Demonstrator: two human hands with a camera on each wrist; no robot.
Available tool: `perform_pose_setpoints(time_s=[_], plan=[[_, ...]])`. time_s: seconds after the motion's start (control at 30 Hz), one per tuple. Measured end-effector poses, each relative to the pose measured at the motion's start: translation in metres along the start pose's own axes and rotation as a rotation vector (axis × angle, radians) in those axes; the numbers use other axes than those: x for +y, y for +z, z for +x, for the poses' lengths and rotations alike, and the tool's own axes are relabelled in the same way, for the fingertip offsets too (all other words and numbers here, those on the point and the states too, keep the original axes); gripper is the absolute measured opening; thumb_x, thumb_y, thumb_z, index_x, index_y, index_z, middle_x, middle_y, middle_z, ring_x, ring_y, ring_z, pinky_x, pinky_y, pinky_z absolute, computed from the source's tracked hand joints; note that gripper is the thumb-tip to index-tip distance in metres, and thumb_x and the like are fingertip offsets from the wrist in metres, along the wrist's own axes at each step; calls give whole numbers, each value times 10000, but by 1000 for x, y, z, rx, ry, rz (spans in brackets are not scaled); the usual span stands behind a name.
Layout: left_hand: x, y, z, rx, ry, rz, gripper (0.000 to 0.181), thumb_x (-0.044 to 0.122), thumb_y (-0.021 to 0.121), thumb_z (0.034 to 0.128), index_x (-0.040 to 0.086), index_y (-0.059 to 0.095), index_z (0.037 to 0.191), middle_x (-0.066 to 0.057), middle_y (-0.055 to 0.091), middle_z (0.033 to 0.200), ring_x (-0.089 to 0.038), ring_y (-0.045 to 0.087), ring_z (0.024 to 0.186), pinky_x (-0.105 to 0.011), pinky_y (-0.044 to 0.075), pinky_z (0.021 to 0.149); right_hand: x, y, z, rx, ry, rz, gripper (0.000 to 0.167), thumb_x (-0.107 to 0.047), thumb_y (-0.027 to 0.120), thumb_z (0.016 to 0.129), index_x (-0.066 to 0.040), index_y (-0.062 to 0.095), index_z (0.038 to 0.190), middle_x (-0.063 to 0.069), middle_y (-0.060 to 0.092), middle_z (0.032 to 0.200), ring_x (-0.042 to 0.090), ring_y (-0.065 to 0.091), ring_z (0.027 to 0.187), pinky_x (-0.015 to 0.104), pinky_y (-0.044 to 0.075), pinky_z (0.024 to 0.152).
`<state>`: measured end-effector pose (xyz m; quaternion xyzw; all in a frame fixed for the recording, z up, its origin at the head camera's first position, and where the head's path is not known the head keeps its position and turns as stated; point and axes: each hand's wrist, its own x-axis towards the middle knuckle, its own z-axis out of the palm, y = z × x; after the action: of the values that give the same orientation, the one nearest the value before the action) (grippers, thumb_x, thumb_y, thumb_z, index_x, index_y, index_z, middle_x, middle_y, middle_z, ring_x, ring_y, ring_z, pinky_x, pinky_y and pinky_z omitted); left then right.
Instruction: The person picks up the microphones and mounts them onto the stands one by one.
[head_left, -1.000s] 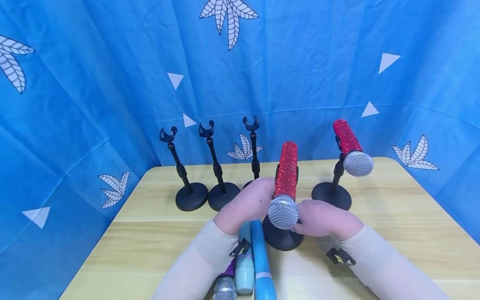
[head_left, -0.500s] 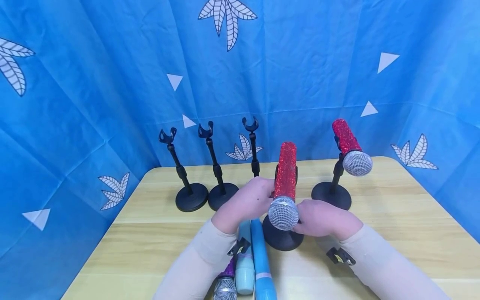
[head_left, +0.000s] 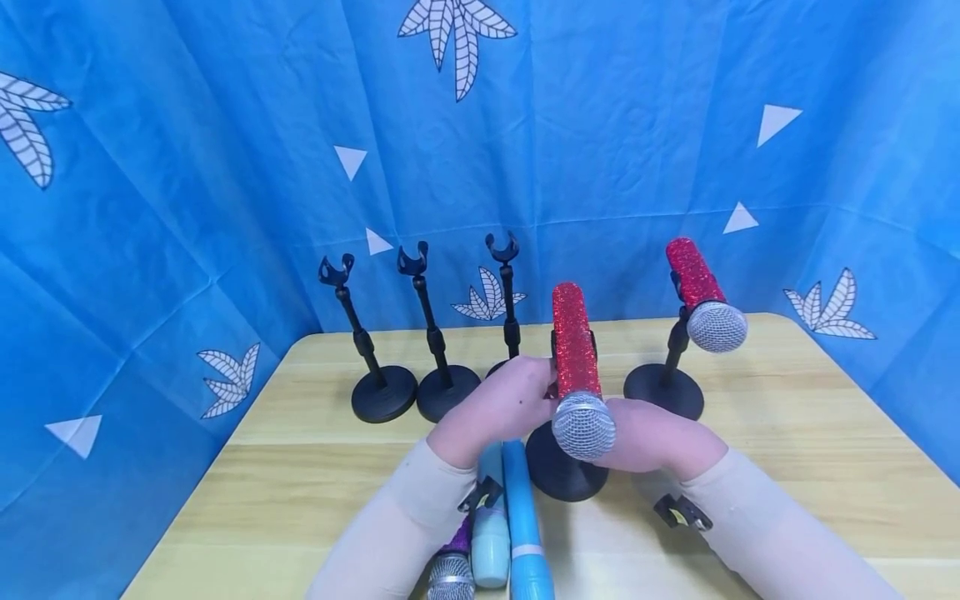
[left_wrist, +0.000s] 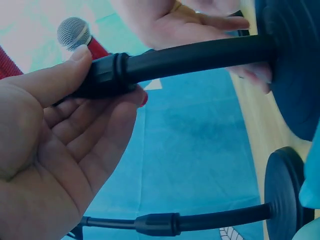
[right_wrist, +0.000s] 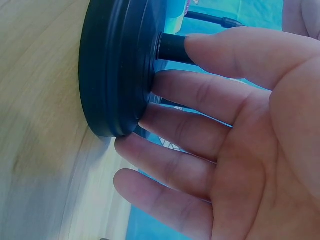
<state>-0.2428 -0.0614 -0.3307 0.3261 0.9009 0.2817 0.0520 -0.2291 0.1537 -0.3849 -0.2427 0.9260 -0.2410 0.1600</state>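
Note:
A red glittery microphone [head_left: 576, 350] with a silver mesh head rests in the clip of a black microphone stand [head_left: 564, 468]. My left hand [head_left: 517, 392] grips this stand's pole at its collar, thumb on one side and fingers on the other in the left wrist view. My right hand [head_left: 645, 433] is low by the same stand. In the right wrist view its thumb [right_wrist: 210, 50] lies against the lower pole, and its nearly straight fingers [right_wrist: 190, 125] spread beside the round base [right_wrist: 117, 70], some tips seeming to touch it.
Another red microphone [head_left: 697, 283] sits on a stand [head_left: 663, 390] at the right. Several bare stands, one of them [head_left: 382, 392] leftmost, line the back left. Purple [head_left: 452, 575], mint [head_left: 491, 550] and blue [head_left: 525, 525] microphones lie near the left forearm. A blue curtain [head_left: 600, 125] hangs behind the table.
The red microphone between my hands has turned, its mesh head swinging to the right and its tail end slightly left. Both hands stay in nearly the same place.

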Motion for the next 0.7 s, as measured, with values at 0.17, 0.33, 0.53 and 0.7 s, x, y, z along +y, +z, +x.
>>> perform_pose_setpoints(time_s=[0.17, 0.33, 0.53, 0.7], plan=[[-3, -1, -1, -16, 49, -18, 321, 127, 727, 948, 125, 693, 1267, 35, 726, 1133, -24, 646, 935, -208, 526, 841, -1, 2, 0, 6, -20, -78, 113, -296, 702, 931, -195, 669, 970, -69, 557, 704, 86, 579, 685, 366, 519, 712], [-2, -3, 1, -17, 28, -48, 359, 124, 753, 925, 137, 686, 1277, 51, 718, 1121, -36, 644, 947, -226, 532, 843, -2, 1, -1, 14, -1, -67, 158, -284, 706, 931, -173, 671, 1036, -76, 566, 718, 84, 583, 692, 357, 512, 709], [-5, -1, 3, -18, 13, -54, 327, 114, 747, 927, 114, 703, 1251, 38, 711, 1106, -65, 635, 883, -224, 542, 780, -5, 0, 0, 2, 21, -61, 119, -271, 707, 927, -194, 670, 1010, -67, 574, 714, 89, 589, 691, 360, 510, 715], [-17, -1, 5, -53, 64, -127, 267, 67, 695, 949, 102, 722, 1212, 70, 723, 1021, -87, 612, 760, -244, 514, 655, -7, 2, 1, -5, 63, -88, 127, -306, 709, 923, -197, 668, 973, -59, 572, 720, 101, 582, 694, 369, 518, 725]])
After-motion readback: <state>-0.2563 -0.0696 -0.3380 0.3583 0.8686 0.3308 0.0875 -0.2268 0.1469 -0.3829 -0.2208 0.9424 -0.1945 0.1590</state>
